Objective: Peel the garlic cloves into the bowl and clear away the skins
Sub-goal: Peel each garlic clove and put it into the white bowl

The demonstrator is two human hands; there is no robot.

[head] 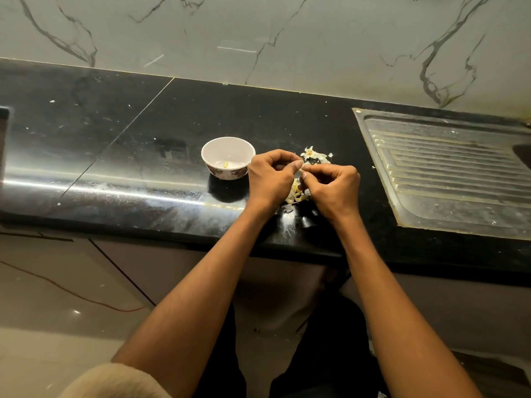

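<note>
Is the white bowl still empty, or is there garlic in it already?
Not empty: the bowl stands upright with one small yellowish peeled clove on its bottom; the rest of the inside is bare.

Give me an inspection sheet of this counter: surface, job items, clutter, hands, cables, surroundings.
Surface: black countertop, glossy, dotted with white specks.
Job items: white bowl holds one peeled clove; garlic clove pinched between both hands.
Clutter: garlic skins piled beyond the hands, more skins beneath them.
Hands: left hand and right hand both curled on the clove, right of the bowl.
Cables: thin red wire on the floor at left.
Surroundings: steel drainboard at right; marble backsplash behind.
</note>
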